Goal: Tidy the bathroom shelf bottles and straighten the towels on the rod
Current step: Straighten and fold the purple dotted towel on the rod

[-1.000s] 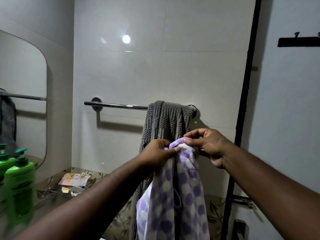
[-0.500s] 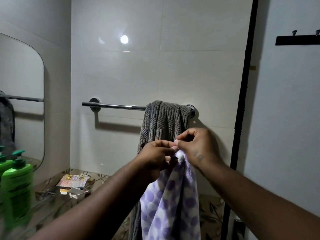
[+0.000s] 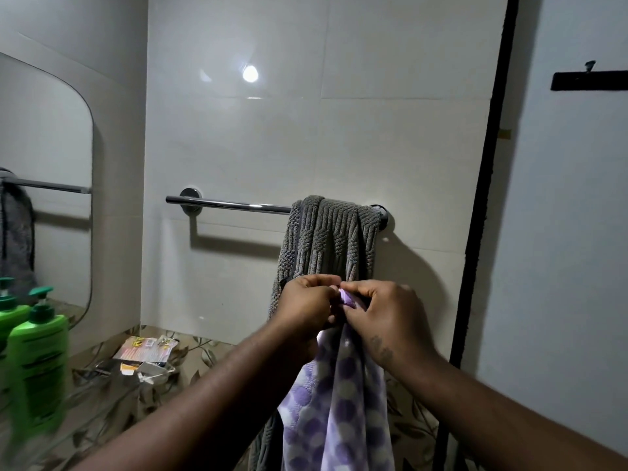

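Head view: grey towel [image 3: 326, 239] is bunched over the right end of the rod [image 3: 231, 205]; purple spotted towel [image 3: 343, 413] is held before it, top edge pinched by curled fingers of left hand [image 3: 306, 302] and right hand [image 3: 384, 314]; green bottles [image 3: 37, 365] are stood far left.

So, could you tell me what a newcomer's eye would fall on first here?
First, the two hands meeting at the centre: the left hand and right hand both pinch the top of a purple spotted towel that hangs down between the arms. Just behind them, a grey ribbed towel is bunched at the right end of the chrome rod. Bright green pump bottles stand at the left edge, by the mirror.
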{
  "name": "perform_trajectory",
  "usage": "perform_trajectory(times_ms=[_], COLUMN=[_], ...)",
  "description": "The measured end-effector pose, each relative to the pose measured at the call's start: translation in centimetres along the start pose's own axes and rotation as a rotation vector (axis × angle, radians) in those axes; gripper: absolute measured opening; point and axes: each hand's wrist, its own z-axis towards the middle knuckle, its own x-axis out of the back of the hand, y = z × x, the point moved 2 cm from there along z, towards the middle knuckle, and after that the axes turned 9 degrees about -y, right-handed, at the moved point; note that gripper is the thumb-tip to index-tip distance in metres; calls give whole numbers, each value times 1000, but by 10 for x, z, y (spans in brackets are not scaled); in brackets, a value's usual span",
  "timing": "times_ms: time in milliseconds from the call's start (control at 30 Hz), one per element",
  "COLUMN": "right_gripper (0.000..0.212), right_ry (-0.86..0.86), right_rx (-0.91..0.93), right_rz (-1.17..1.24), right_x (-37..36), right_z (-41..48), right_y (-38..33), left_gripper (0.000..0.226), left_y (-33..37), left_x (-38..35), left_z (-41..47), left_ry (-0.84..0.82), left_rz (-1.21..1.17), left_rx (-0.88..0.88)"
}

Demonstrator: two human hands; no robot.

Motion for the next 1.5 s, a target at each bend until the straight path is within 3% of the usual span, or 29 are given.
perform_trajectory(times_ms=[200,333,400,467,600,700,833,967,1100,1200,1300,1500], right_gripper=[20,18,20,21,25,27,29,29,31,33,34,34], right_ry=[29,-90,-120,-113,-120,-155,-167,-163,-97,-4,78,212], right_rx=[-27,-173,-247,-329,-372,-355,-301,-231,-178,-183,-209,-284], right_rz=[114,691,882,913,914,919,885,909,911,931,934,837], right_x=[3,12,16,20,28,36,49,56,64,76,85,92], right_z=[6,19,22,25,35,43,51,56,65,74,80,85], right_y=[18,24,24,22,18,14,8,-1,-8,-3,8,36], left_gripper=[26,26,26,25,27,17,17,38,36,46,65,45], left_y=[5,11,16,20,18,22,29,34,28,27,27,27], left_x=[-7,-2,3,5,-3,-5,-2,-1,5,23,48,90], left_z=[-5,-4,-1,0,1,1,1,-3,-7,-6,-4,-4], left_ry=[-120,-214,-160,-160,-380,-361,-407,-270,-77,-38,-103,-213], left_rz=[46,163,302,436,425,364,505,906,1171,1234,1318,1474], left_rx=[1,-118,-247,-346,-345,-368,-435,-623,-741,-633,-449,-168])
